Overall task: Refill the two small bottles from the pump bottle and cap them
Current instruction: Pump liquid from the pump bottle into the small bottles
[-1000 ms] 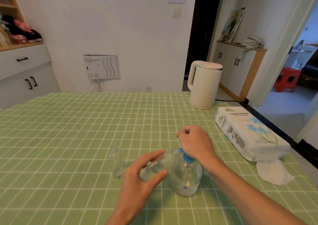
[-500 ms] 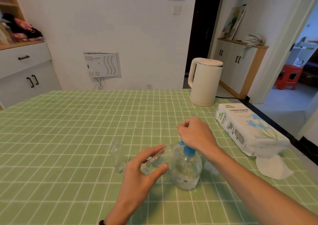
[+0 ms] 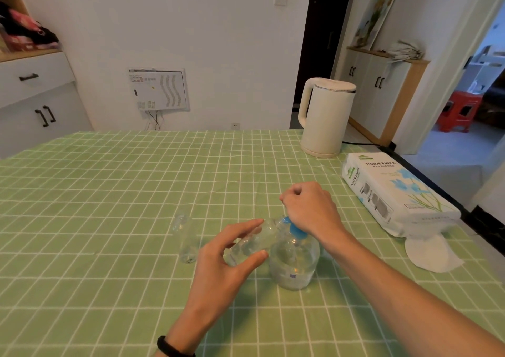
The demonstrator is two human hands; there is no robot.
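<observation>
A clear pump bottle [image 3: 293, 263] with a blue pump head [image 3: 293, 228] stands on the green checked table [image 3: 109, 192]. My right hand [image 3: 310, 209] rests closed on top of the pump head. My left hand [image 3: 221, 263] holds a small clear bottle [image 3: 252, 240] tilted, its mouth up against the blue spout. A second small clear bottle [image 3: 185, 237] stands upright, uncapped, just left of my left hand. No caps show.
A white kettle [image 3: 325, 116] stands at the table's far right edge. A tissue paper pack [image 3: 393, 190] lies to the right with a loose white tissue [image 3: 431, 252] in front of it. Cabinets line the walls beyond.
The camera has tilted slightly, shifting the scene down in view. Both hands keep their hold on the pump and the small bottle.
</observation>
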